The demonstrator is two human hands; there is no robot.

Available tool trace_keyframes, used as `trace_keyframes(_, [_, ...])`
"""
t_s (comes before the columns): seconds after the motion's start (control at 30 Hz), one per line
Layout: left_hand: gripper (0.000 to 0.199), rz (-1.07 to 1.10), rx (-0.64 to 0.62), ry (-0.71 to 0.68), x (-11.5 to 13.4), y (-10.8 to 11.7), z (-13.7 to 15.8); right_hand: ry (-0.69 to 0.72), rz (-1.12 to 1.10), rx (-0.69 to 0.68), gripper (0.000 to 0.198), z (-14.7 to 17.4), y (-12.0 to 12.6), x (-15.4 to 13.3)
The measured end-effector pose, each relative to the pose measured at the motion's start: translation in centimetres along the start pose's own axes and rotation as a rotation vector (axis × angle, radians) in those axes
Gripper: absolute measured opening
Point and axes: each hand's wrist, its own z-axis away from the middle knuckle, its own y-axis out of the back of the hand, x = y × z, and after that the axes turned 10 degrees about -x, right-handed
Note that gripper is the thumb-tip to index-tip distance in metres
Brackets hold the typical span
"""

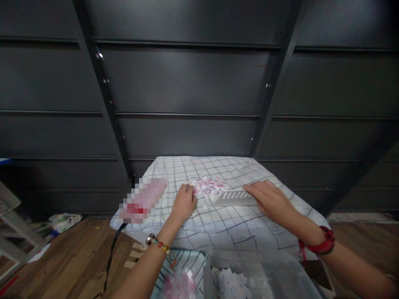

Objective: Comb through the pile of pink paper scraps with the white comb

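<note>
On the white checked cloth (240, 174) lies a loose heap of small white and pink paper-like pieces (208, 185). My left hand (184, 203) rests palm down at the heap's left edge, fingers stretched forward and holding nothing that I can see. A white slotted plastic basket (233, 198) stands tilted on its side, close to the heap's right front. Its right end is in the grip of my right hand (271, 201), thumb and fingers closed over the rim. The basket's inside is mostly hidden.
In front of the cloth stands a clear plastic bin (264, 259) holding white pieces (232, 282). Beside it, pink pieces (181, 284) lie in a bag on a striped surface (190, 258). A pixelated pinkish object (146, 199) is at left. A dark panelled wall (187, 83) rises behind.
</note>
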Motion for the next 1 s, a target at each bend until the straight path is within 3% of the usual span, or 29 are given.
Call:
trace_keyframes(0.33, [0.029, 0.007, 0.020, -0.013, -0.2, -0.1, 0.0, 0.087, -0.142, -0.028, 0.038, 0.4, -0.8, 1.1])
trace_keyframes(0.47, [0.029, 0.007, 0.013, -0.008, -0.1, 0.0, 0.0, 0.056, -0.132, 0.008, 0.035, 0.0, -0.7, 0.9])
trace_keyframes(0.7, [0.029, 0.045, 0.022, -0.012, -0.2, -0.2, 0.0, 0.056, -0.173, -0.076, 0.037, -0.4, -1.0, 0.5])
trace_keyframes(1.0, [0.028, 0.000, 0.007, -0.003, -0.1, -0.1, 0.0, 0.023, -0.146, -0.071, 0.030, -0.1, 0.0, -0.6])
